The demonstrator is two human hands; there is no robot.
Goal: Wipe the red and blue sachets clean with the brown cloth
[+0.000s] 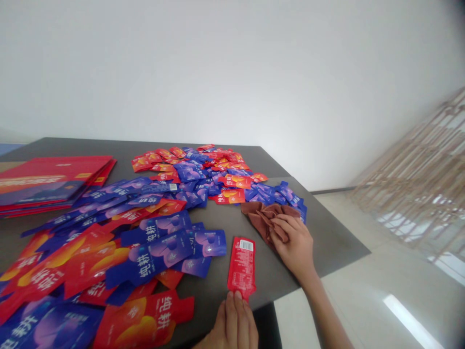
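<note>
My left hand lies at the near table edge, fingers flat, fingertips pressing the near end of a red pouch lying face down by itself. My right hand rests on a crumpled brown cloth to the right of that pouch, fingers curled onto its folds. Several red and blue pouches are spread over the dark grey table to the left and beyond.
A stack of flat red and blue cartons sits at the far left. The table's right edge runs close to my right hand, with pale shiny floor below. A white wall stands behind; a wooden rack leans at right.
</note>
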